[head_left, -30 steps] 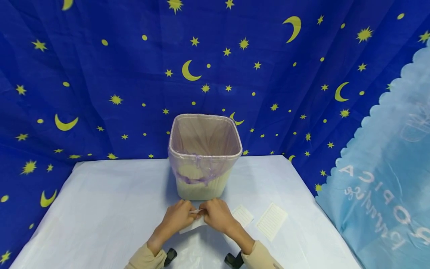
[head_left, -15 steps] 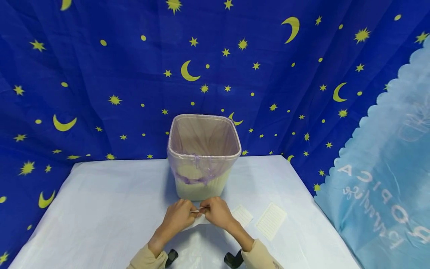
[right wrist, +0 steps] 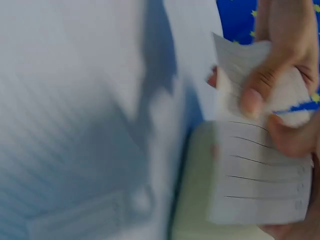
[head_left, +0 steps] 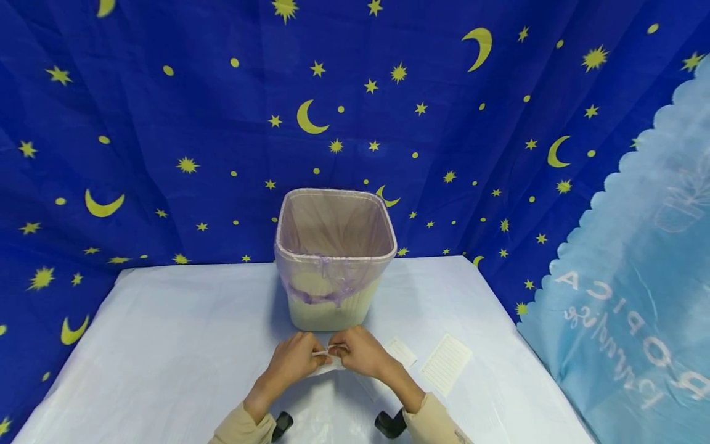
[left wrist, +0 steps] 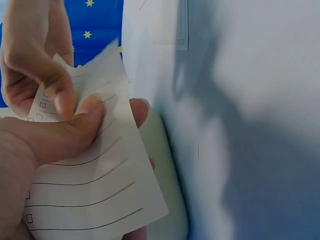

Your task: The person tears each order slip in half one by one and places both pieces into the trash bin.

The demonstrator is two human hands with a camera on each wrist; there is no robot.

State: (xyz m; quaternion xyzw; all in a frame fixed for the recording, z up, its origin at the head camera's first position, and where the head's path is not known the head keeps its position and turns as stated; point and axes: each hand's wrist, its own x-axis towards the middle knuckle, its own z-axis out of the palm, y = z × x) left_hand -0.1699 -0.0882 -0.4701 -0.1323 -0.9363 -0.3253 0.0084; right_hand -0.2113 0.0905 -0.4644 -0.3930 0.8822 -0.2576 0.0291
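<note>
White checklist paper (left wrist: pixel 100 175) spans your left grip (head_left: pixel 294 356) and right grip (head_left: pixel 360 353), both pinching it, with the purple-lined wastebasket (head_left: pixel 333 313) just beyond.

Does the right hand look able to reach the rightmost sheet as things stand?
Probably yes: the rightmost sheet lies uncovered on the table, though the right hand pinches paper and would likely need to let go first.

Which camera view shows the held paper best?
The left wrist view: the paper appears large, its lines and boxes clear. The right wrist view shows it blurrier; in the head view it is small and mostly hidden.
</note>
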